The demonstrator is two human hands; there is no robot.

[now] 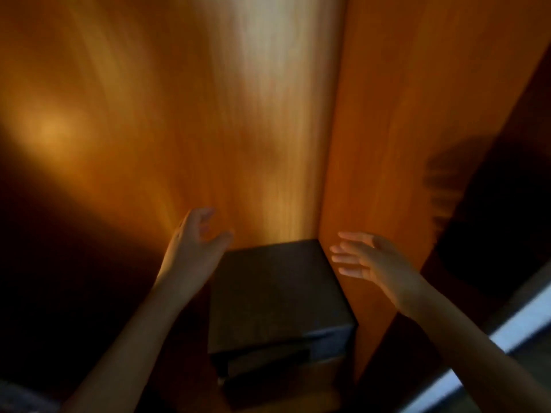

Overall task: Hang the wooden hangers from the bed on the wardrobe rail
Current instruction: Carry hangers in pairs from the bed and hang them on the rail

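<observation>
I look down into an orange-brown wooden wardrobe; the picture is blurred. My left hand is raised in front of the wardrobe's back panel, fingers loosely curled and holding nothing. My right hand hovers beside the right side panel with fingers straight and spread, also empty. No wooden hanger, rail or bed shows in this view.
A dark grey box stands on the wardrobe floor between my two forearms, against the right side panel. Another dark box or drawer lies under it. A pale strip runs along the lower right. The left side lies in deep shadow.
</observation>
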